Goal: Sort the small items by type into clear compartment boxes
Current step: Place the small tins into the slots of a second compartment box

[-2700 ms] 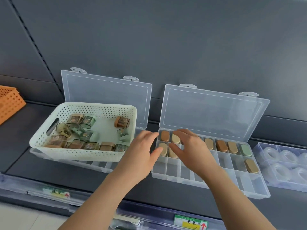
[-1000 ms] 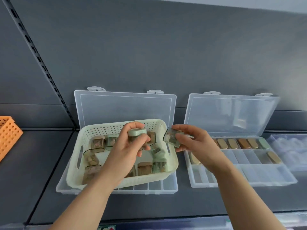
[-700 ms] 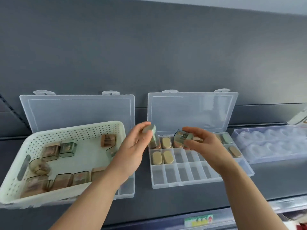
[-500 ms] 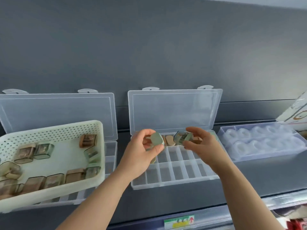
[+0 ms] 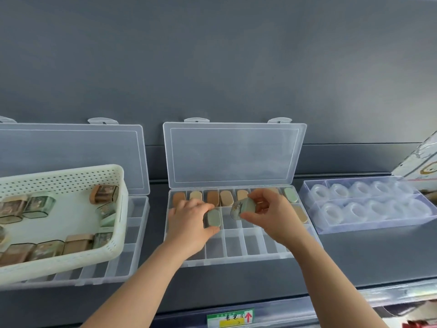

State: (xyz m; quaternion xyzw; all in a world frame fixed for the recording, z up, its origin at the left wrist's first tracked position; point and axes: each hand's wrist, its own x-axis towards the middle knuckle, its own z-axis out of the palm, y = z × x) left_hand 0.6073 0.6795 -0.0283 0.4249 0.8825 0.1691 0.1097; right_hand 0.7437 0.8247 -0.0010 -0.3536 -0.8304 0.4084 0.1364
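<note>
Pinching a green lid (image 5: pixel 213 217), left hand (image 5: pixel 186 221) fingers; right hand (image 5: pixel 275 217) fingers clamped on a clear case (image 5: pixel 244 206)

The compartment box (image 5: pixel 236 246) is clear, its back row tan and brown ovals (image 5: pixel 212 197) with one pale green oval (image 5: pixel 290 198). The cap (image 5: pixel 214 218) is sage green, the case (image 5: pixel 244 206) green-tinted. The basket (image 5: pixel 71 177) is cream with a dotted hole pattern, the shelf (image 5: pixel 354 256) dark grey.
</note>
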